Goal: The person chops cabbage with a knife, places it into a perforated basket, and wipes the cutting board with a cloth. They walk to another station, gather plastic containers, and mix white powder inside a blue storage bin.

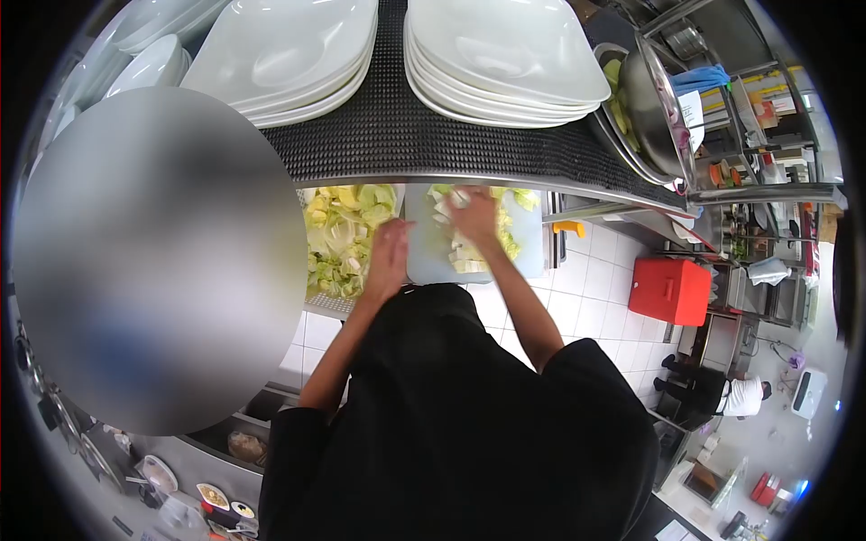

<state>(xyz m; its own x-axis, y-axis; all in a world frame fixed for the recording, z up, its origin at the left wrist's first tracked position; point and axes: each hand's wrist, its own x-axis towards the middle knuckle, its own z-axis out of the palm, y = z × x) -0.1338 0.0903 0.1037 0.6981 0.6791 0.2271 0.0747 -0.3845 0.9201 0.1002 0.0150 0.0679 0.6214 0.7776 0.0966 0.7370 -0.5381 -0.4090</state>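
Cut lettuce (469, 261): likely light, crisp; best scooped from beneath. Left hand (389, 255): unclenched, seemingly empty. Right hand (475, 216): grip unclear.

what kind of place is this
Most likely a restaurant or other commercial kitchen: stacks of large white dishes sit on a ridged black shelf mat, chopped leafy greens lie beside a cutting board, and steel bowls stand at the shelf's end.

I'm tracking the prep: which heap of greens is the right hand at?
The heap on the board: the right hand is over it. The other heap lies left of the board, by the left hand.
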